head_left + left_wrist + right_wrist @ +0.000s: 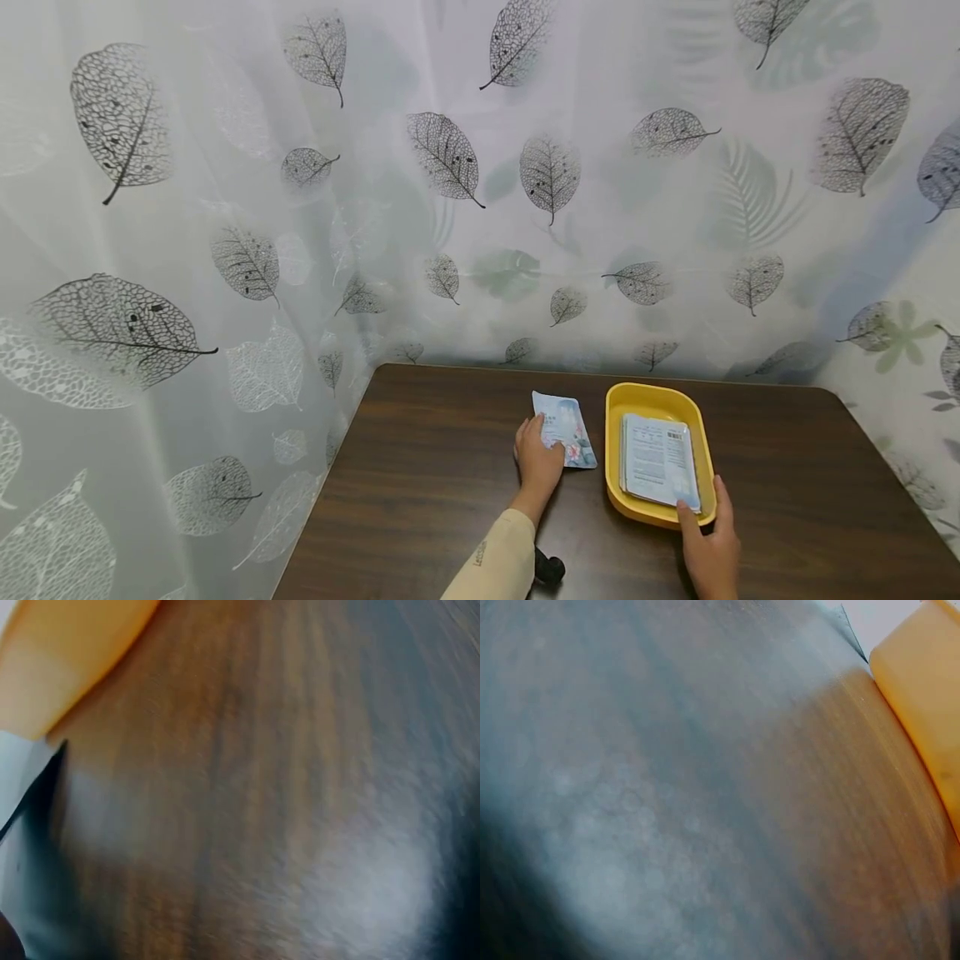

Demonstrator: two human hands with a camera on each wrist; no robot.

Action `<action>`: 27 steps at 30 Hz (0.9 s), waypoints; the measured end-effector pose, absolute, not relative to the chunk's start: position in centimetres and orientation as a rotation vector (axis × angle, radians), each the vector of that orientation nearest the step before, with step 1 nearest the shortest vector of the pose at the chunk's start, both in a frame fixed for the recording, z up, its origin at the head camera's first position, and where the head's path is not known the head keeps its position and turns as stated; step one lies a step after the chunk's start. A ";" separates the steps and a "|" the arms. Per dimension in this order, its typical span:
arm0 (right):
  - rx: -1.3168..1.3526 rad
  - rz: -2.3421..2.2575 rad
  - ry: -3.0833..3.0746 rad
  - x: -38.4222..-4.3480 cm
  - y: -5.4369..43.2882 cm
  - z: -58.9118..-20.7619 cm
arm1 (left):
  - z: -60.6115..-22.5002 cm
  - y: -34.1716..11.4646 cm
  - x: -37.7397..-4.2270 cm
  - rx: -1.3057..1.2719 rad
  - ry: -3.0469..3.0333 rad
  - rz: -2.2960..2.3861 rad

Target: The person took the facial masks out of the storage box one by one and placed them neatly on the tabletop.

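On the brown table in the head view, my left hand (pixel 538 458) holds the lower left side of a flat light-blue sachet (pixel 572 423) printed with pink flowers. Its thumb and a forefinger lie over the sachet's face; the other fingers are mostly hidden. To the right is a yellow plastic basket (pixel 613 408) with rounded corners. Inside it lies a stack of similar sachets (pixel 658 458), the top one with its text and barcode up. My right hand (pixel 712 554) grips the basket's near right corner, thumb at the inner side and forefinger along the outside.
The dark wood-grain table (pixel 420 467) reaches back to a leaf-printed curtain (pixel 480 233). A black object (pixel 550 569) shows beside the left sleeve. Both wrist views are blurred; the basket's outer wall (pixel 67 660) edges into the left one, and its side (pixel 922 697) into the right.
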State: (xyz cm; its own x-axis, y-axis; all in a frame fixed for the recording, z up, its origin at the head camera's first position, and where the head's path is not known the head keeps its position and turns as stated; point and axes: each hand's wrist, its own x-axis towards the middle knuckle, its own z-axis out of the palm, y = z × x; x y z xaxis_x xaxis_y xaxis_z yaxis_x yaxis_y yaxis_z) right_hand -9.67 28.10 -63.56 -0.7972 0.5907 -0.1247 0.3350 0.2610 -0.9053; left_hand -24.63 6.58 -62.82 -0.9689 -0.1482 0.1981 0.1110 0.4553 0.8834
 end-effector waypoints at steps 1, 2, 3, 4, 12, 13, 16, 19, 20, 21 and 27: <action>-0.862 1.548 -2.295 -9.7 28.1 -63.5 | -63.0 6.6 -24.6 0.014 -2.483 -1.463; -0.861 1.545 -2.294 -9.7 28.1 -63.5 | -63.2 6.6 -24.6 -0.001 -2.503 -1.417; -0.859 1.545 -2.292 -9.6 28.1 -63.5 | -63.4 6.5 -24.5 -0.012 -2.522 -1.389; -0.859 1.544 -2.291 -9.6 28.1 -63.4 | -63.6 6.5 -24.5 -0.022 -2.540 -1.358; -0.854 1.538 -2.287 -9.5 28.2 -63.2 | -65.2 6.6 -24.4 -0.168 -2.591 -1.102; -0.856 1.537 -2.288 -9.5 28.2 -63.2 | -65.3 6.6 -24.4 -0.177 -2.615 -1.052; -0.863 1.543 -2.289 -9.5 28.1 -63.2 | -65.6 6.6 -24.3 -0.186 -2.698 -0.899; -0.865 1.548 -2.290 -9.6 28.1 -63.3 | -65.9 6.7 -24.2 -0.181 -2.771 -0.778; -0.865 1.547 -2.292 -9.6 28.1 -63.3 | -65.9 6.7 -24.2 -0.179 -2.784 -0.750; -0.865 1.544 -2.295 -9.6 28.1 -63.4 | -66.0 6.7 -24.2 -0.177 -2.794 -0.726; -0.863 1.531 -2.309 -9.7 28.3 -63.6 | -66.4 6.8 -24.1 -0.172 -2.810 -0.659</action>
State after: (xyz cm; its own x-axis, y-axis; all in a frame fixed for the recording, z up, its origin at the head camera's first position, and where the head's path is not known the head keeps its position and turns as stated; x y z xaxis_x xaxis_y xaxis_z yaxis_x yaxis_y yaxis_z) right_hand -9.72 28.32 -63.62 -0.7969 0.5920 -0.1201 0.3412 0.2771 -0.8982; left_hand -24.08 6.79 -66.37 -0.9618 0.0571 0.2678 0.1701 0.8909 0.4211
